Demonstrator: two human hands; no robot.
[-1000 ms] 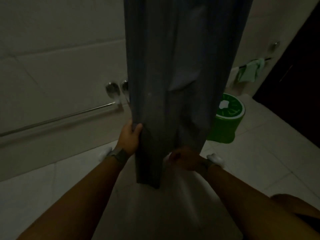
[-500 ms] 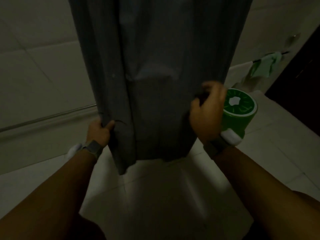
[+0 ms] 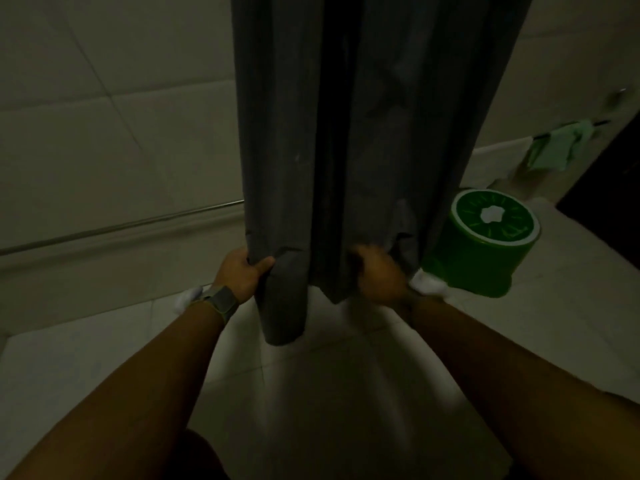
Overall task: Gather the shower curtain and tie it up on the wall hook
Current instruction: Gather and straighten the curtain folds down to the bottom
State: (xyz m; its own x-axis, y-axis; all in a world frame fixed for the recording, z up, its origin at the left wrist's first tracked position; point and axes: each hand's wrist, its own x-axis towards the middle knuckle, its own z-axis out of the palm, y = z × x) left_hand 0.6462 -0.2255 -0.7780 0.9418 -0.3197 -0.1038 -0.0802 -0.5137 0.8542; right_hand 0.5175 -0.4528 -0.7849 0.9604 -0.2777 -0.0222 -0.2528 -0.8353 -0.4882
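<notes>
Hanging straight down mid-frame, the shower curtain (image 3: 363, 140) is a dark grey, matte cloth bunched into long vertical folds, its hem just above the floor. Left hand (image 3: 240, 273) grips the left edge fold near the hem: fingers wrapped round the back, thumb pressed across the front, fabric puckered at the pinch; below that grip a narrow rolled tail of cloth drops lowest. Right hand (image 3: 379, 273) is closed on a fold low at the curtain's middle-right, knuckles up, slightly motion-blurred; cloth wrinkles radiate just above it. Both forearms reach forward and converge, wrists roughly level, hands apart with a flat panel of curtain between them. Left wrist carries a woven-looking band (image 3: 221, 301) with a white tab on its outer side; right wrist shows a similar white tab (image 3: 427, 283), band mostly hidden. Right of the right-hand grip, close behind the curtain, sits a green round bucket (image 3: 474, 258) with a white-rimmed lid and a white centre mark, glossy plastic. Further right and above, a pale green cloth (image 3: 557, 147) hangs from a dark rail. Left of the left-hand grip, a thin metal bar (image 3: 121, 225) runs along the large pale wall tiles. Floor (image 3: 329, 393) is light, smooth tile. Lighting is dim.
</notes>
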